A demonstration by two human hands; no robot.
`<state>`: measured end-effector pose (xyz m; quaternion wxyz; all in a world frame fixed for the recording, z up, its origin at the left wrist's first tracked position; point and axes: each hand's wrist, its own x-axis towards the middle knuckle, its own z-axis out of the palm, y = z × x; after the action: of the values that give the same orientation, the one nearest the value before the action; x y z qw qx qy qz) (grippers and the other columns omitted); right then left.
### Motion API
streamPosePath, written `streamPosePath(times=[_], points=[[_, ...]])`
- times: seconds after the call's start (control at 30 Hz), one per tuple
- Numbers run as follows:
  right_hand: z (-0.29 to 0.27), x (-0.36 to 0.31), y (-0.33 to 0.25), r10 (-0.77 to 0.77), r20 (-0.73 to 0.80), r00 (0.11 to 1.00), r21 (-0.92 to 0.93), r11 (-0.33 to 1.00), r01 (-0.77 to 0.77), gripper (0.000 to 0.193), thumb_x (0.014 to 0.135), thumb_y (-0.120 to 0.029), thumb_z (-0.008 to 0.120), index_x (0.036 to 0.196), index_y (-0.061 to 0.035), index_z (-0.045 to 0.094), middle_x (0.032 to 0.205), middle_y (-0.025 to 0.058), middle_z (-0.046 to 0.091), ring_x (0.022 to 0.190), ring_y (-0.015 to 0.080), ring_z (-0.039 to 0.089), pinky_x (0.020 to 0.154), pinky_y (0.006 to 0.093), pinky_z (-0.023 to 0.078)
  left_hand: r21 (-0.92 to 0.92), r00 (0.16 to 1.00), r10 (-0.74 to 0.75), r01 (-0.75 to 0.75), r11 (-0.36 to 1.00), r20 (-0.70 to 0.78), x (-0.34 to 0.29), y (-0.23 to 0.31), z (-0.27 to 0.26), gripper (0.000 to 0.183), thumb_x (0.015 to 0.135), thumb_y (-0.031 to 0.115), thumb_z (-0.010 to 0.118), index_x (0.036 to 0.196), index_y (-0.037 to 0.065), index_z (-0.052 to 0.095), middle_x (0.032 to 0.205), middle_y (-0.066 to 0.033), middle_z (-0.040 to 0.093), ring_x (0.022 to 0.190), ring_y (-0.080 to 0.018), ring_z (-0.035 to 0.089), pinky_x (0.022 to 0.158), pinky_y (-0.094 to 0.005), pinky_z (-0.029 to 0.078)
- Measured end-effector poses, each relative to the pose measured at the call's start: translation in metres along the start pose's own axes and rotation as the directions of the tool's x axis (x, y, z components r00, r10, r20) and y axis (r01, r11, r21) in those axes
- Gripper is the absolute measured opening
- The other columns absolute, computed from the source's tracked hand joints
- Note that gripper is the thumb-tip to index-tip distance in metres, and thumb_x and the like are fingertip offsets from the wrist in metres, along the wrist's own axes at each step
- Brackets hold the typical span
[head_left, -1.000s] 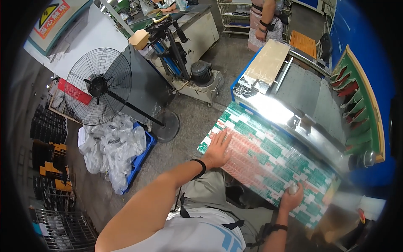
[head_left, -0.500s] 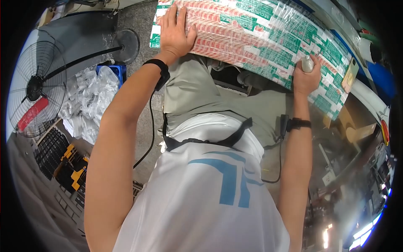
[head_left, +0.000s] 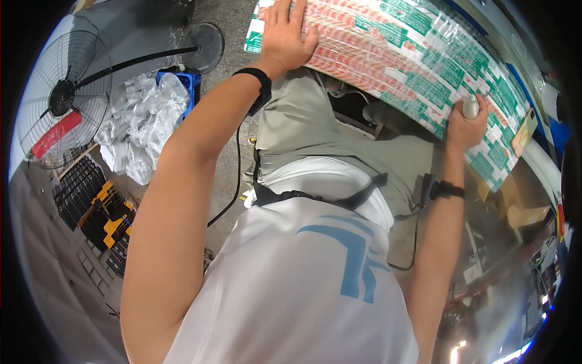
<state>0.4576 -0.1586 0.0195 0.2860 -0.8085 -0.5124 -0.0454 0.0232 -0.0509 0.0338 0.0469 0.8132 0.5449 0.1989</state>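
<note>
The person's left hand [head_left: 286,39] lies flat, fingers slightly spread, on the left end of the tape-covered worktop [head_left: 388,60] at the far side. The right hand [head_left: 464,128] grips a small pale rounded object [head_left: 470,108] near the worktop's right end.

From here I see one tabletop [head_left: 388,57]: long, flat, covered in glossy tape, green, white and red patches. Slants from upper left down to right, far side partly cut off. Also one pale object [head_left: 470,107], shiny, rounded end up, gripped in the right hand [head_left: 467,125] over the tabletop. Can't tell its kind.
</note>
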Motion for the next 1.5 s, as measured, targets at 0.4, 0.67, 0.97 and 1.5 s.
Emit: streamPosePath(times=[0.4,0.67,0.97,1.5], points=[[-0.004,0.002,-0.003,0.069,0.093,0.993,0.029,0.997,-0.072,0.047,0.084,-0.027,0.084,0.128,-0.0127,0.077,0.144,0.0187,0.071,0.137,0.035,0.065,0.111,0.0424,0.051,0.001,0.999,-0.027,0.027,1.0,0.02,-0.004,-0.005,0.004,0.078,0.095,0.033,0.065,0.159,-0.006,0.042,0.164,-0.0395,0.034,0.148,-0.0591,0.036,0.126,-0.0641,0.027],[0.0,0.002,0.001,0.068,0.095,0.993,-0.009,0.998,-0.068,0.057,0.088,-0.036,0.09,0.134,-0.0069,0.072,0.146,0.0211,0.069,0.135,0.0335,0.067,0.11,0.0413,0.052,-0.024,0.999,-0.04,0.04,0.999,0.016,-0.004,-0.006,0.002,0.079,0.095,0.033,0.064,0.16,-0.007,0.04,0.167,-0.039,0.032,0.15,-0.0583,0.035,0.127,-0.0642,0.026],[0.004,-0.001,0.007,-0.015,-0.046,0.999,0.337,0.941,0.03,0.084,0.089,-0.04,0.093,0.15,0.0047,0.056,0.132,0.0219,0.067,0.125,0.0356,0.065,0.106,0.0454,0.054,-0.018,0.999,-0.046,0.046,0.999,0.011,-0.002,-0.005,-0.001,0.078,0.096,0.033,0.064,0.159,-0.006,0.041,0.167,-0.0389,0.032,0.15,-0.0573,0.035,0.126,-0.0646,0.027],[0.0,0.005,0.006,-0.065,0.019,0.998,0.038,0.997,0.064,0.065,0.097,-0.056,0.078,0.137,-0.0049,0.07,0.126,0.0202,0.068,0.116,0.0384,0.064,0.1,0.0496,0.052,-0.016,0.999,-0.035,0.035,0.999,-0.012,-0.004,-0.004,0.001,0.076,0.096,0.031,0.065,0.158,-0.007,0.043,0.166,-0.0385,0.033,0.148,-0.0578,0.037,0.126,-0.0641,0.029]])
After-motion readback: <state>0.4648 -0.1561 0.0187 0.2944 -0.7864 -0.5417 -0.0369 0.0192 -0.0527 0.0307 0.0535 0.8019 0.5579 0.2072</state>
